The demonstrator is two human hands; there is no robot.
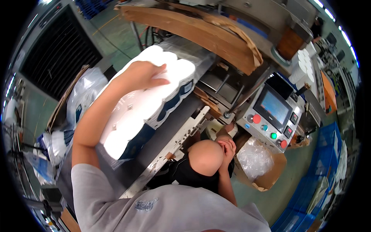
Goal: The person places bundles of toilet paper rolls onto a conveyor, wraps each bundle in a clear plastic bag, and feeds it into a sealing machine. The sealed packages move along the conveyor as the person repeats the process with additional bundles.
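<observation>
A large pack of white paper rolls [135,104] in clear film with dark blue printed panels lies slantwise on a dark conveyor bed [160,135]. My left arm reaches across it, and my left hand [145,75] grips its top near the far end, thumb and fingers pressed in among the rolls. The fingertips partly sink out of sight between them. My right hand [227,150] rests against my bent knee [206,157], fingers draped over its side and holding nothing.
Right of the conveyor stands a control panel [266,116] with a screen and coloured buttons. Below it, a cardboard box [272,170] holds crumpled clear film. Brown board [193,33] edges the machine ahead. Bagged packs [87,91] lie left; blue crates [309,189] line the right.
</observation>
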